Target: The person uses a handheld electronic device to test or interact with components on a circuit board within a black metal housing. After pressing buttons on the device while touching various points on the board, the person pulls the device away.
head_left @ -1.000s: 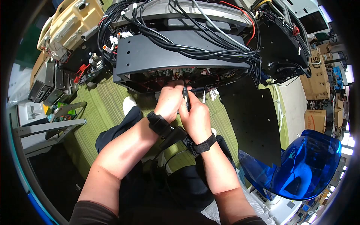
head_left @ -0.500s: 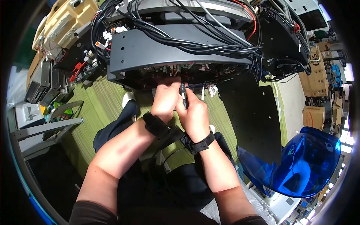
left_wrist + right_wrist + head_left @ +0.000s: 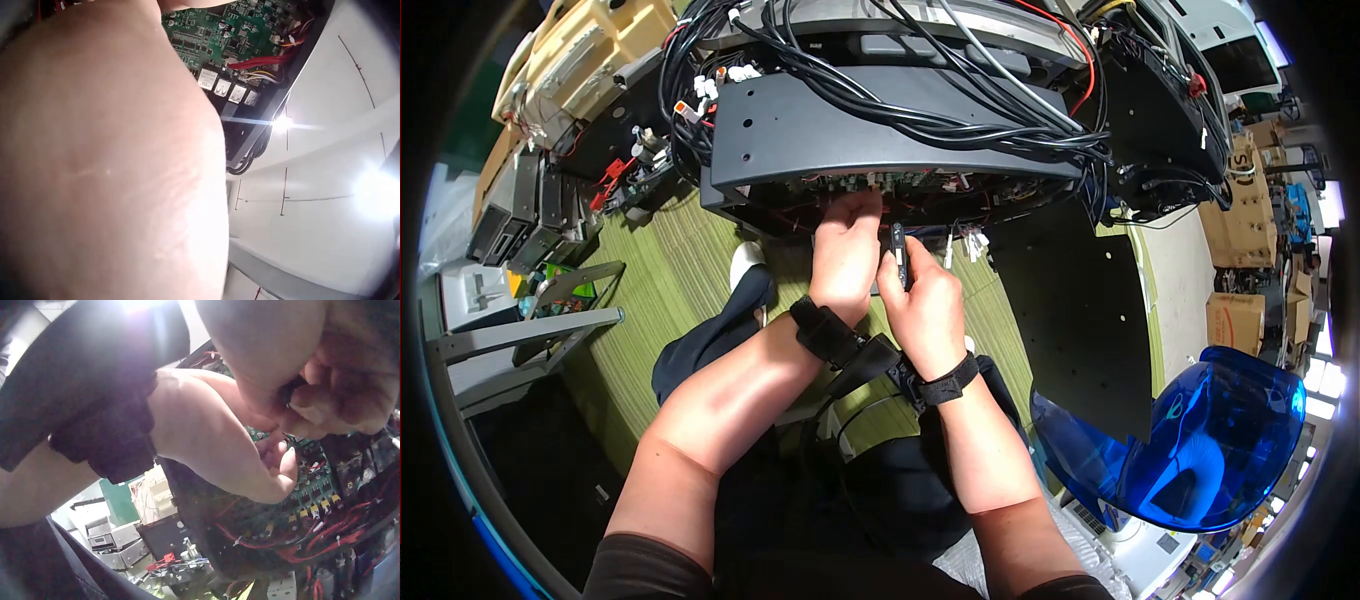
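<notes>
Hands have come apart a bit since half a second ago: the black tool [image 3: 898, 243] was right up against the left hand [image 3: 847, 255], and now you can see a gap between them. That tool is just outside the front of the dark grey metal box [image 3: 775, 140], pinched between the right hand's [image 3: 927, 300] thumb and fingers, pointing toward the box. Left hand's reaching in under the top edge, fingers bent near the green circuit board [image 3: 187, 40]; can't tell if they're gripping anything. Board's got a row of metal sockets [image 3: 237, 92] at one edge, plus loose red wires [image 3: 337, 540] around it. Big bunch of black cables [image 3: 1040, 140] draped over the box, and some white connectors [image 3: 975, 245] hanging off to the right of the tool. Further out there's a black panel [image 3: 1080, 330] with small holes, then a see-through blue shell [image 3: 1250, 430], a cardboard box [image 3: 1235, 322] and striped green flooring [image 3: 650, 290].
</notes>
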### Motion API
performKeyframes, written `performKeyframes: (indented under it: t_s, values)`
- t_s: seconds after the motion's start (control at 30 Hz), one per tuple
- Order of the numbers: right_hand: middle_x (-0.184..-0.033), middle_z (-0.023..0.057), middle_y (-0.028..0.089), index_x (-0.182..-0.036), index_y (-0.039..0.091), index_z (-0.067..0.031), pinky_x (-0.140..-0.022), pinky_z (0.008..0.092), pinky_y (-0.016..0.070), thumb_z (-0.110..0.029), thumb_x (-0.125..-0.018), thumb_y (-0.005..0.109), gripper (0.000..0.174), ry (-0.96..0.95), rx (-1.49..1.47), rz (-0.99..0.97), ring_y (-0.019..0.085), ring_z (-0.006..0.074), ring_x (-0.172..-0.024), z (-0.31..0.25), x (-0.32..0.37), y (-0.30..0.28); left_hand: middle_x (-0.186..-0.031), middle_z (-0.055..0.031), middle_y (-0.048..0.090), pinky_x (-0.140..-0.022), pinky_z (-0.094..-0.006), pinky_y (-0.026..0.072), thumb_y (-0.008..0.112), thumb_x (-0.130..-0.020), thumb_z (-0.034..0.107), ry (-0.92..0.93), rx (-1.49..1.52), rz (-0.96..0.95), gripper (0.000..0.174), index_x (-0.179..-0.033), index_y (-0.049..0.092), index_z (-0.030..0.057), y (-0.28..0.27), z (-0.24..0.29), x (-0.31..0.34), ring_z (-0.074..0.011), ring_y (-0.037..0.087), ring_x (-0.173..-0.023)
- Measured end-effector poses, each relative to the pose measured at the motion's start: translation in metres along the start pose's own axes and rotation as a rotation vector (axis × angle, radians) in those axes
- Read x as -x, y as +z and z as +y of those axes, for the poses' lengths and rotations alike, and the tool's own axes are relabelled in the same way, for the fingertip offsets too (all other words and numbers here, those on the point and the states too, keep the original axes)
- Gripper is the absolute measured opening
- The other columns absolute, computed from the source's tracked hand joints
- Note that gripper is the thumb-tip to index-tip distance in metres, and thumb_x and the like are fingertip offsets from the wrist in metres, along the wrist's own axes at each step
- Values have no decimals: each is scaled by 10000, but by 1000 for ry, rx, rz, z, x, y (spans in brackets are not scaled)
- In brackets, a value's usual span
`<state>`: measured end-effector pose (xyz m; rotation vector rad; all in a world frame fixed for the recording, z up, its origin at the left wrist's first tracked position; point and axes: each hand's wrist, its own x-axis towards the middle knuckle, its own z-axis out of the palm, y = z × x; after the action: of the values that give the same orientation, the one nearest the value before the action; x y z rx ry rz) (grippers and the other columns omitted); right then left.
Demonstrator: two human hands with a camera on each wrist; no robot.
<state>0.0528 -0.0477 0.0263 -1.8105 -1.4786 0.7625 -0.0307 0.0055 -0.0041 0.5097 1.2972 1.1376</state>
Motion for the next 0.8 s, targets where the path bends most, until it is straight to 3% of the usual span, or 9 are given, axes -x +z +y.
performKeyframes:
  t_s: [0.27, 0.37, 0.43, 0.8]
  values:
    - [-681, 211, 602, -984, 594, -49, -553, 439, 472, -183, -865, 533, 189, 17, 16, -10, 609, 381, -663, 1, 0, -2, -826, -14, 562, -607, -241, 399, 547, -904, 140, 10, 20, -12, 160, -999, 601, 22, 0, 1, 1, -80, 463, -671]
    - [-675, 212, 600, -991, 594, -49, -556, 439, 472, -184, -865, 532, 194, 18, 3, -10, 608, 382, -663, 2, 0, -2, -794, 10, 556, -596, -205, 395, 536, -911, 142, -11, 9, -18, 152, -1001, 602, 39, 0, 5, 2, -63, 464, -646]
    - [-661, 200, 599, -1012, 614, -6, -539, 365, 460, -159, -854, 558, 227, 10, 0, 2, 616, 316, -591, 2, 0, -2, -807, 5, 563, -598, -208, 397, 536, -910, 137, -22, 41, -25, 149, -1001, 599, 37, 1, 6, 3, -66, 473, -656]
    - [-659, 205, 596, -1020, 615, -3, -542, 364, 462, -167, -851, 559, 242, 7, -7, 8, 621, 317, -595, 1, 0, -3, -813, 2, 555, -607, -235, 382, 557, -893, 152, -36, 104, -19, 129, -975, 608, 65, 0, 4, -1, -81, 445, -644]
